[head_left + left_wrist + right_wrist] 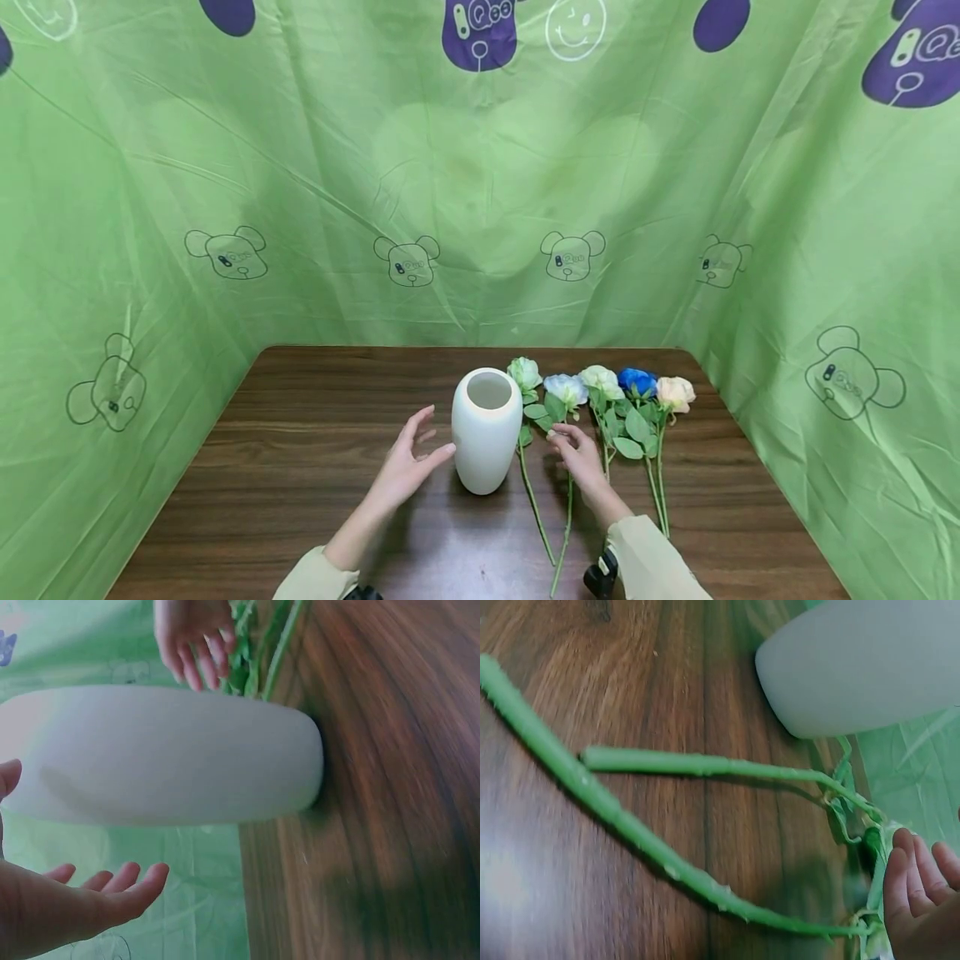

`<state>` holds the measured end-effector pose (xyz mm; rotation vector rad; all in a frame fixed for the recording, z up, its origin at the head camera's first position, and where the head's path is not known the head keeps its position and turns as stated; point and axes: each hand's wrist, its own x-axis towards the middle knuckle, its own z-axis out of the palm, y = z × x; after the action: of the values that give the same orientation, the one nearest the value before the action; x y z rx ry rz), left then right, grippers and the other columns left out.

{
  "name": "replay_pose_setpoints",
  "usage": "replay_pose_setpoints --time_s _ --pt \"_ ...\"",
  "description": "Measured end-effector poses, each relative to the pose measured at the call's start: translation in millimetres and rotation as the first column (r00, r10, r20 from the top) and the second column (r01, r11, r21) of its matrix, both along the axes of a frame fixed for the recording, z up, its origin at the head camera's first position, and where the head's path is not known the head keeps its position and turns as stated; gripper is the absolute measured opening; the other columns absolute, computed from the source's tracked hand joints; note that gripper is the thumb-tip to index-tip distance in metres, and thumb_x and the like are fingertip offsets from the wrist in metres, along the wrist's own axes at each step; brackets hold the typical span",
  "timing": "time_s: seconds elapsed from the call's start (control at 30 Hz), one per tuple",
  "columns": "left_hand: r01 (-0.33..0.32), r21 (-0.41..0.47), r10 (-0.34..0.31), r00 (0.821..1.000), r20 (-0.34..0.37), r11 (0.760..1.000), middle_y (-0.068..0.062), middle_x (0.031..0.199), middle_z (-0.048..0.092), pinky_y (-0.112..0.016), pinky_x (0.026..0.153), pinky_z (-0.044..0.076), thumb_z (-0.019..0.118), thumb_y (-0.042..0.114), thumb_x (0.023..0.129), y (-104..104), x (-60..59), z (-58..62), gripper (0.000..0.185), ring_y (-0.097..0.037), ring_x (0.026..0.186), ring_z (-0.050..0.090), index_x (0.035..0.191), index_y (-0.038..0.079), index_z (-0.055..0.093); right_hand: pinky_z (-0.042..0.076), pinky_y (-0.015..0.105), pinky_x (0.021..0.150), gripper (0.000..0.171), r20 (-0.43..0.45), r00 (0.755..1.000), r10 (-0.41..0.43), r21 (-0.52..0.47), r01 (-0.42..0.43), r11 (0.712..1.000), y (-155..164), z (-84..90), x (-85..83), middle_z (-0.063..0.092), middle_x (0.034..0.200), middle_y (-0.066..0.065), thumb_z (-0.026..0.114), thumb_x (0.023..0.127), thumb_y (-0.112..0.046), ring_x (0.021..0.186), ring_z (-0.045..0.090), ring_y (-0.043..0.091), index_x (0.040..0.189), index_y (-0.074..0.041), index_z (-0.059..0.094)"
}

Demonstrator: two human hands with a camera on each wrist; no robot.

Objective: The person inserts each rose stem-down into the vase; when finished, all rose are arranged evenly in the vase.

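Head view: we see the left hand [408,467] at about 7 o'clock of the white vase [486,433], fingers straight and spread, just beside its wall, holding nothing. The right hand [578,454] at 4 o'clock of the vase hovers, fingers loose, over the pale blue flower's stem [566,517]. The vase stands upright on the wooden table [300,467]. Farther right lie the green-white flower [524,374], white flower [602,382], blue flower [637,382] and peach flower [676,392]. Behind hangs a green curtain [300,208].
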<state>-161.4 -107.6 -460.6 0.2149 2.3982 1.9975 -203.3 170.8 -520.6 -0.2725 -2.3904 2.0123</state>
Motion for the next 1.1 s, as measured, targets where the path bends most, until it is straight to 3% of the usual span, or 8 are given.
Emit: replay_pose_setpoints --time_s 0.27,0.6,0.7,0.93,1.1 --pt "0.034 0.047 -0.038 0.996 0.079 0.998 -0.023 0.138 0.031 -0.048 0.09 0.041 0.07 0.022 0.08 8.7 -1.3 3.1 0.069 -0.041 0.121 0.038 0.137 0.007 0.034 0.049 0.038 0.051 0.036 0.055 0.997 0.045 0.02 -0.046 0.999 -13.4 -18.7 -7.3 0.064 0.092 0.019 0.062 0.086 -0.016 0.071 0.062 0.03 0.113 0.007 0.055" --pt "0.045 0.066 -0.056 0.984 0.171 0.997 -0.02 0.137 0.034 -0.05 0.081 0.045 0.069 0.024 0.081 13.8 -0.1 6.7 0.065 -0.042 0.118 0.041 0.135 0.007 0.036 0.046 0.028 0.047 0.033 -0.036 0.996 0.085 0.227 -0.075 0.971 -26.4 -35.3 -9.9 0.064 0.075 0.009 0.067 0.078 -0.008 0.055 0.057 0.015 0.104 0.009 0.059" --pt "0.048 0.074 -0.06 0.983 0.174 0.996 -0.019 0.135 0.037 -0.05 0.082 0.045 0.069 0.024 0.081 15.8 -0.2 7.3 0.062 -0.042 0.117 0.042 0.133 0.007 0.038 0.045 0.026 0.052 0.032 -0.063 0.992 0.11 0.302 -0.086 0.95 -28.8 -39.4 -10.2 0.063 0.071 0.007 0.069 0.075 -0.006 0.054 0.055 0.012 0.102 0.009 0.059" --pt "0.049 0.086 -0.063 0.984 0.166 0.995 -0.019 0.131 0.042 -0.05 0.084 0.044 0.069 0.024 0.081 18.0 -1.7 5.6 0.061 -0.043 0.115 0.043 0.131 0.006 0.04 0.044 0.03 0.063 0.037 -0.116 0.979 0.167 0.498 -0.087 0.863 -33.5 -46.2 -11.2 0.058 0.065 -0.003 0.074 0.07 -0.016 0.06 0.051 0.009 0.1 0.002 0.061" --pt "0.055 0.077 -0.067 0.985 0.159 0.996 -0.02 0.13 0.042 -0.05 0.083 0.044 0.069 0.024 0.081 18.4 -1.2 4.9 0.061 -0.044 0.114 0.043 0.131 0.005 0.04 0.045 0.03 0.061 0.039 -0.125 0.973 0.192 0.535 -0.097 0.839 -36.4 -48.4 -11.6 0.056 0.063 -0.005 0.074 0.07 -0.013 0.059 0.05 0.008 0.103 0.003 0.06"
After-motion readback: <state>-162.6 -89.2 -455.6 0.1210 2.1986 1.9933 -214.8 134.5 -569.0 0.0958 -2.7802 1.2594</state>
